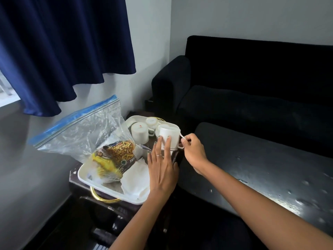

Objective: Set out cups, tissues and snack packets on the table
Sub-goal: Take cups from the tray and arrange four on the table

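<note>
A white tray (100,184) with gold handles sits on a small dark stand. In it lie a clear zip bag (81,130) holding a yellow snack packet (113,159), white tissues (135,179) and two upside-down white cups (139,132). A third white cup (168,136) is upside down at the tray's right side. My right hand (192,150) pinches its handle. My left hand (162,166) presses straight fingers against the cup's side.
A dark glossy table (261,168) stretches to the right of the tray. A black sofa (252,83) stands behind it against the wall. A dark blue curtain (63,47) hangs at the upper left.
</note>
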`<action>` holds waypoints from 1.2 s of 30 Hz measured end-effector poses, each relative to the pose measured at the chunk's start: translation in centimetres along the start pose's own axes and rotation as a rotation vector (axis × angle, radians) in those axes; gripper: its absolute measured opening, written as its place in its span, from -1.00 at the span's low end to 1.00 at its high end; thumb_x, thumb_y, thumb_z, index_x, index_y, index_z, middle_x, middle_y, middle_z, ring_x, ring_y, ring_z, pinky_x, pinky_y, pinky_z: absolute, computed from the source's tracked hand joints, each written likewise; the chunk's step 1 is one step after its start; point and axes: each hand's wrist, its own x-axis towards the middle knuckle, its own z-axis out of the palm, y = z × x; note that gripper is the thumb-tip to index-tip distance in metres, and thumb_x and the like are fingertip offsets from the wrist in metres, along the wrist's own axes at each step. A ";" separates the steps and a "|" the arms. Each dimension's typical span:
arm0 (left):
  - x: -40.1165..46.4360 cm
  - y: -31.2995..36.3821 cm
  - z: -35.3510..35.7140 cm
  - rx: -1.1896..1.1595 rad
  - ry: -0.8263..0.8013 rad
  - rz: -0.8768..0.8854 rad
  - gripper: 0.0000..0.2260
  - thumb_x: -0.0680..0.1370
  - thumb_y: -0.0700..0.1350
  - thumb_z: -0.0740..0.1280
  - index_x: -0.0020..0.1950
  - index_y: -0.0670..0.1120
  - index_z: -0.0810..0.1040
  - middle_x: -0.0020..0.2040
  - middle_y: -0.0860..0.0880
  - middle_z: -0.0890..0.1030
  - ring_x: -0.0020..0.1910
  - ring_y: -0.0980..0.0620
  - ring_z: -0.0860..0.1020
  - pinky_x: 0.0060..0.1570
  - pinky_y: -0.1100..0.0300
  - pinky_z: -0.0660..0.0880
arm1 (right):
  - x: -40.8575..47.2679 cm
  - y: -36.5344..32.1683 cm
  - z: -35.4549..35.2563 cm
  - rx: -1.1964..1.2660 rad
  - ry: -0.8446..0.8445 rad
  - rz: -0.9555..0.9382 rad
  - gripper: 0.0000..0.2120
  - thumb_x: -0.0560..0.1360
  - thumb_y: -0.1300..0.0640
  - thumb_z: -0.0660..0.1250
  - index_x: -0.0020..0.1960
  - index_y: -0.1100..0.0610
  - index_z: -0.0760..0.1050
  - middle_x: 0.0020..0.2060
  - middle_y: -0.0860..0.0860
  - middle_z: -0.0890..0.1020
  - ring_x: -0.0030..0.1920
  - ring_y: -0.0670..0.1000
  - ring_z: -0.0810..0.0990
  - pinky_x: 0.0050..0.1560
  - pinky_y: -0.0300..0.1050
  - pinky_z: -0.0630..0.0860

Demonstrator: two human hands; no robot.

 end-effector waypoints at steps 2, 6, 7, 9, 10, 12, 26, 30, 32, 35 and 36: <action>0.0 0.4 -0.2 -0.013 -0.008 0.045 -0.24 0.49 -0.06 0.40 0.56 0.02 0.02 0.56 -0.12 0.11 0.49 -0.13 0.21 0.44 -0.10 0.17 | -0.4 0.4 -1.3 0.010 0.008 -0.013 -0.87 0.61 0.09 0.14 -0.08 0.05 0.41 -0.23 -0.07 0.53 -0.21 -0.06 0.51 -0.28 -0.20 0.42; 0.1 1.2 -0.5 -0.060 -0.027 0.112 -0.19 0.50 -0.01 0.39 0.51 0.17 -0.14 0.57 -0.11 0.05 0.51 -0.13 0.16 0.47 -0.10 0.13 | -1.3 1.4 -4.1 0.000 -0.039 0.003 -0.85 0.61 0.11 0.13 -0.09 0.04 0.43 -0.17 -0.03 0.56 -0.16 -0.09 0.52 -0.26 -0.22 0.40; 0.0 1.4 -0.5 -0.069 -0.033 0.131 -0.18 0.48 -0.01 0.40 0.51 0.17 -0.12 0.56 -0.12 0.08 0.49 -0.14 0.19 0.45 -0.10 0.16 | -1.5 1.6 -4.8 0.009 -0.065 0.024 -0.85 0.60 0.12 0.14 -0.09 0.06 0.44 -0.13 0.01 0.58 -0.13 -0.04 0.54 -0.21 -0.20 0.43; -0.2 1.7 -0.5 -0.067 -0.059 0.170 -0.20 0.47 0.02 0.41 0.54 0.14 -0.03 0.56 -0.12 0.12 0.46 -0.15 0.25 0.41 -0.06 0.22 | -2.1 2.1 -6.0 0.050 -0.133 0.093 -0.84 0.60 0.13 0.15 -0.12 0.08 0.45 -0.08 0.08 0.60 -0.08 0.04 0.58 -0.12 -0.12 0.47; -0.3 1.8 -0.5 -0.073 -0.069 0.186 -0.22 0.46 0.02 0.42 0.55 0.10 0.02 0.55 -0.11 0.14 0.44 -0.14 0.28 0.39 -0.03 0.26 | -2.5 2.3 -6.6 0.081 -0.168 0.137 -0.83 0.60 0.14 0.16 -0.15 0.08 0.44 -0.09 0.09 0.61 -0.10 0.04 0.59 -0.12 -0.11 0.48; -0.4 2.2 -0.4 -0.102 -0.093 0.224 -0.24 0.44 -0.01 0.44 0.53 0.04 0.11 0.53 -0.09 0.20 0.37 -0.12 0.39 0.29 0.01 0.36 | -3.2 3.0 -7.6 0.149 -0.221 0.224 -0.82 0.59 0.16 0.17 -0.17 0.07 0.42 -0.14 0.05 0.62 -0.20 0.01 0.64 -0.15 -0.13 0.50; -2.2 6.1 1.3 -0.266 -0.275 0.184 -0.41 0.28 0.31 0.35 0.22 0.17 0.28 -0.02 0.18 0.61 0.07 0.13 0.57 0.04 0.15 0.26 | -7.2 7.0 -12.6 -0.043 -0.059 0.199 -0.85 0.53 0.12 0.18 0.09 0.01 0.42 -0.14 -0.04 0.60 -0.20 -0.03 0.57 -0.22 -0.18 0.44; -2.8 7.1 2.3 -0.243 -0.415 0.128 -0.44 0.26 0.45 0.23 0.15 0.23 0.29 -0.08 0.17 0.62 0.02 0.17 0.56 0.04 0.14 0.12 | -9.5 7.6 -14.1 -0.236 -0.240 -0.021 -0.50 0.40 0.17 0.24 0.29 -0.16 0.32 0.18 -0.14 0.51 0.16 -0.11 0.48 0.16 -0.15 0.40; -3.0 7.9 2.7 -0.230 -0.465 0.135 -0.40 0.24 0.48 0.19 0.16 0.20 0.31 -0.10 0.16 0.61 -0.02 0.16 0.56 0.00 0.15 0.05 | -10.5 8.3 -14.4 -0.380 -0.288 -0.074 -0.36 0.34 0.11 0.29 0.36 -0.22 0.21 0.27 -0.21 0.42 0.28 -0.12 0.36 0.33 -0.03 0.28; -3.1 9.3 3.7 -0.239 -0.515 0.118 -0.36 0.21 0.49 0.17 0.16 0.17 0.31 -0.13 0.16 0.60 -0.07 0.17 0.54 0.06 0.15 0.08 | -11.0 9.5 -14.2 -0.426 -0.190 -0.080 -0.23 0.32 0.04 0.41 0.43 -0.16 0.13 0.33 -0.15 0.34 0.31 -0.07 0.35 0.35 -0.02 0.25; -3.2 9.8 4.0 -0.255 -0.540 0.109 -0.37 0.20 0.47 0.19 0.15 0.17 0.30 -0.15 0.17 0.59 -0.09 0.19 0.52 0.11 0.15 0.10 | -10.9 10.0 -14.0 -0.436 -0.130 -0.076 -0.24 0.33 0.03 0.42 0.43 -0.13 0.14 0.33 -0.12 0.34 0.30 -0.05 0.37 0.32 -0.04 0.26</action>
